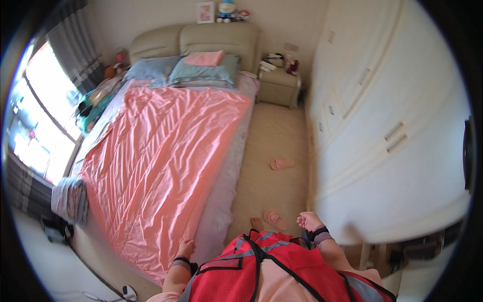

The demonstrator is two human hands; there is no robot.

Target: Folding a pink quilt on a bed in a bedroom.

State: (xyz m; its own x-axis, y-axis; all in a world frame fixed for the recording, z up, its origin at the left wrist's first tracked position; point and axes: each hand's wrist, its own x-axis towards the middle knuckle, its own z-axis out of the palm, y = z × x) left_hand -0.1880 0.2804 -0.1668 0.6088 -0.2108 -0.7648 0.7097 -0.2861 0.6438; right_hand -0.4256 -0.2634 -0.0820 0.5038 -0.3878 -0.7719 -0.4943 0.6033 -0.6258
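Note:
A shiny pink quilt lies spread over the bed, creased and slanting towards the bed's foot. My left hand is at the quilt's edge near the foot of the bed; whether its fingers grip the cloth is unclear. Beneath the quilt, a pale lilac bed sheet shows along the right side. My right hand is raised over the floor beside the white wardrobe, fingers curled and nothing visible in them. Two pillows, a blue one and a green one, lean at the headboard. A folded pink cloth rests on the green pillow.
Two pink slippers, one farther off and one by my bare foot, lie on the beige floor. A nightstand holds small items. Folded bedding is stacked at the bed's left foot corner. A window is at left.

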